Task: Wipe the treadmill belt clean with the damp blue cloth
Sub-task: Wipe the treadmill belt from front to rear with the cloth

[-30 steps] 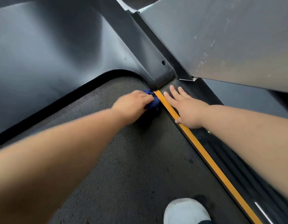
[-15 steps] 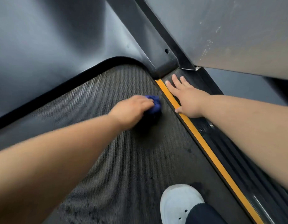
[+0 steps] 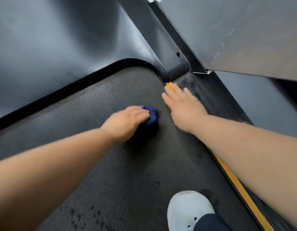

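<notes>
One camera on my head looks forward and steeply down, close over the treadmill belt (image 3: pixel 119 172) near its front corner.

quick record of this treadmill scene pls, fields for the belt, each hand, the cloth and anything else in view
surface: black textured treadmill belt, dark specks near the view's bottom edge
left hand: grips a crumpled dark blue cloth, down on the belt
right hand: flat, fingers straight, lying over the yellow edge stripe and black side rail
cloth position: left of the right hand, apart from the stripe
other: white shoe on the belt, lower right
</notes>
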### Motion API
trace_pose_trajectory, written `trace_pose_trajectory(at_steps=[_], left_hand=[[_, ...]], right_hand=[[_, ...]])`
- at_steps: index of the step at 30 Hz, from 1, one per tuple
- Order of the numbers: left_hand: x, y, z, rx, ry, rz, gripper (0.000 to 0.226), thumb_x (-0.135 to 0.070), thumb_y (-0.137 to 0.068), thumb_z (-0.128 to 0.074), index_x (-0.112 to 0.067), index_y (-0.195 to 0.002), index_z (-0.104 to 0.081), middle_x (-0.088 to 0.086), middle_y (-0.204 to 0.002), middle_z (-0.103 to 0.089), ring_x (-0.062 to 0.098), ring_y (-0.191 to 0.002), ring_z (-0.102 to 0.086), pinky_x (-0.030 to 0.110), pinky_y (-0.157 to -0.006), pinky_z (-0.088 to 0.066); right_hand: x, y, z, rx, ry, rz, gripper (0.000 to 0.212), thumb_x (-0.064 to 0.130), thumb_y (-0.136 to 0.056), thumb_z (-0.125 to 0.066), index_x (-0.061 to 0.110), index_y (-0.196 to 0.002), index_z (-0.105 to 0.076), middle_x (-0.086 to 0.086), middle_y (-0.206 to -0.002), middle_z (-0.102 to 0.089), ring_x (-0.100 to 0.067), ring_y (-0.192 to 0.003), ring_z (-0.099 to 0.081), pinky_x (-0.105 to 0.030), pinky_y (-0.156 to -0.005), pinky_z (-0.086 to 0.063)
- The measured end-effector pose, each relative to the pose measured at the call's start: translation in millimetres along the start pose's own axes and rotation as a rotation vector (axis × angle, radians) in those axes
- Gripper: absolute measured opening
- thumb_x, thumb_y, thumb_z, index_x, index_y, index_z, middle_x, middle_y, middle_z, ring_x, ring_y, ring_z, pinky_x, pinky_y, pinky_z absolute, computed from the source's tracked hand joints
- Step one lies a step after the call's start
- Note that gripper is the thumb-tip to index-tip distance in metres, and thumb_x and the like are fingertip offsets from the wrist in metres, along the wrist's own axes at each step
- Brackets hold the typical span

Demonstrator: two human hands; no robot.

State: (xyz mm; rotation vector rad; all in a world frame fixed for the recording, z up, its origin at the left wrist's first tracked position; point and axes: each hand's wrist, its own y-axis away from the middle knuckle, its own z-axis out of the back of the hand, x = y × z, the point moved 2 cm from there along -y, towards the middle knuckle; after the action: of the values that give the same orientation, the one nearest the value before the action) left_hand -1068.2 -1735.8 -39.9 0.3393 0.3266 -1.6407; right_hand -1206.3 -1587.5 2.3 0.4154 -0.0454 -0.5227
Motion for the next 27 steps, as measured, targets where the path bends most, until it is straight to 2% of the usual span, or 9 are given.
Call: trace_pose_trajectory(at_steps=[3, 6, 11, 14, 17, 19, 21, 24, 27], left_hand=[[66, -33, 38, -0.151, -0.112, 0.396, 0.021, -0.016, -0.087, -0.044, -0.015, -0.102, -0.059, 0.016, -0.110, -0.059, 0.035, -0.105, -0.053, 0.044, -0.083, -0.046], [76, -25, 34, -0.198, -0.125, 0.537, 0.018, -0.011, -0.085, -0.052, -0.010, -0.102, -0.056, 0.017, -0.111, -0.058, 0.036, -0.106, -0.051, 0.044, -0.083, -0.043], [-6, 69, -7, -0.155, -0.009, 0.325, 0.033, -0.008, -0.075, -0.055, -0.008, -0.106, -0.065, 0.013, -0.110, -0.066, 0.032, -0.104, -0.059, 0.035, -0.092, -0.045], [-34, 74, 12, -0.060, 0.179, 0.327, 0.032, -0.013, -0.074, -0.059, -0.016, -0.104, -0.066, 0.004, -0.108, -0.069, 0.027, -0.102, -0.062, 0.032, -0.086, -0.046], [-37, 32, 34, -0.176, 0.406, 0.653, 0.041, -0.021, -0.078, -0.069, -0.026, -0.117, -0.058, -0.008, -0.112, -0.063, 0.013, -0.100, -0.058, 0.021, -0.084, -0.041], [-44, 0, 37, -0.091, 0.945, 0.809, 0.046, -0.009, -0.083, -0.063, -0.024, -0.125, -0.054, -0.005, -0.113, -0.063, 0.014, -0.101, -0.058, 0.025, -0.086, -0.045], [-61, -19, 36, 0.114, 1.460, 0.778, 0.056, 0.014, -0.080, -0.044, -0.019, -0.124, -0.056, 0.006, -0.113, -0.065, 0.024, -0.104, -0.060, 0.031, -0.086, -0.046], [-52, -15, 38, 0.155, 1.134, 0.646, 0.069, 0.009, -0.071, -0.043, -0.039, -0.116, -0.063, -0.006, -0.114, -0.067, 0.020, -0.109, -0.062, 0.031, -0.094, -0.045], [-16, 14, 39, 0.225, 0.255, 0.674, 0.066, -0.021, -0.084, -0.060, -0.035, -0.143, -0.036, 0.000, -0.146, -0.042, 0.024, -0.128, -0.045, 0.043, -0.105, -0.041]], right_hand=[[23, 0, -15, 0.035, 0.003, 0.122, 0.062, 0.014, -0.097, -0.036, 0.016, -0.152, -0.006, -0.003, -0.160, 0.004, -0.021, -0.147, 0.007, -0.040, -0.118, -0.002], [18, 14, -30, 0.113, -0.064, 0.116, 0.066, 0.010, -0.098, -0.034, 0.020, -0.152, 0.002, 0.000, -0.160, 0.011, -0.018, -0.147, 0.007, -0.035, -0.117, 0.000], [5, 22, -30, 0.154, -0.137, 0.126, 0.062, 0.009, -0.099, -0.031, 0.022, -0.152, -0.001, 0.003, -0.160, 0.008, -0.016, -0.147, 0.002, -0.031, -0.118, -0.006], [19, 21, -15, 0.062, -0.291, 0.035, 0.044, 0.017, -0.101, -0.032, 0.017, -0.146, -0.034, -0.003, -0.155, -0.025, -0.023, -0.140, -0.025, -0.035, -0.113, -0.028], [41, 26, -3, -0.006, -1.011, -0.303, 0.037, 0.037, -0.100, -0.037, 0.018, -0.119, -0.061, -0.006, -0.125, -0.060, -0.025, -0.111, -0.056, -0.040, -0.094, -0.048], [49, 30, 1, 0.188, -1.778, -0.556, 0.037, 0.046, -0.098, -0.041, 0.020, -0.114, -0.062, -0.006, -0.114, -0.067, -0.025, -0.101, -0.065, -0.044, -0.085, -0.055], [36, 33, 6, 0.250, -2.051, -0.568, 0.031, 0.042, -0.096, -0.049, 0.018, -0.112, -0.063, -0.005, -0.107, -0.071, -0.022, -0.094, -0.068, -0.044, -0.086, -0.054], [13, 35, 23, 0.154, -1.752, -0.431, 0.013, 0.023, -0.094, -0.057, 0.017, -0.103, -0.064, -0.003, -0.095, -0.070, -0.015, -0.084, -0.067, -0.034, -0.080, -0.055], [1, 23, 33, -0.068, -0.702, -0.167, 0.025, 0.018, -0.090, -0.058, 0.023, -0.112, -0.068, -0.001, -0.108, -0.065, -0.018, -0.099, -0.059, -0.027, -0.083, -0.045]])
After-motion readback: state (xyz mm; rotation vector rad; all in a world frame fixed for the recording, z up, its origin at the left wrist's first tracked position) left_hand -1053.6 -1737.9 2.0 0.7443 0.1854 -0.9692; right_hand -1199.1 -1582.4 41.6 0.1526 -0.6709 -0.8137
